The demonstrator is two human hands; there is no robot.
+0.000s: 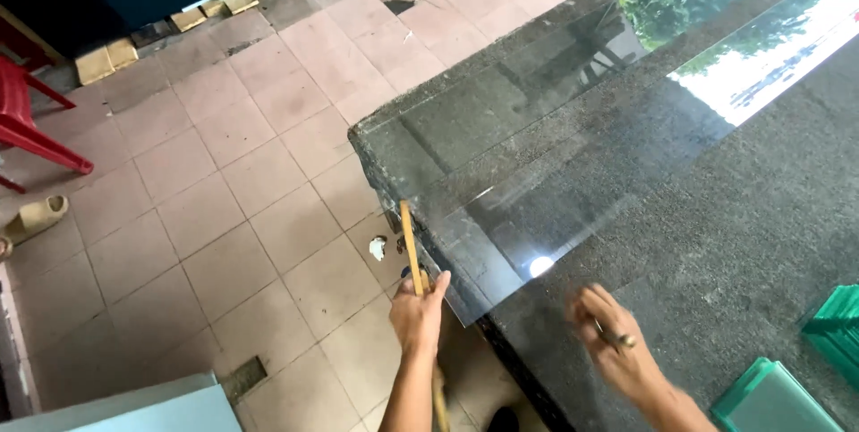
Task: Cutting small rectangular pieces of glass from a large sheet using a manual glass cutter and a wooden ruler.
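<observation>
A long clear glass sheet lies on a dark carpeted table, its near corner jutting over the table's edge. My left hand grips a thin yellowish wooden stick held upright beside that corner. My right hand hovers over the table just right of the glass edge, fingers closed around a small metal-tipped tool that is blurred.
Green-tinted glass pieces and a stack of them sit at the table's right. A tiled floor spreads to the left, with a red plastic chair, a sandal and a pale panel.
</observation>
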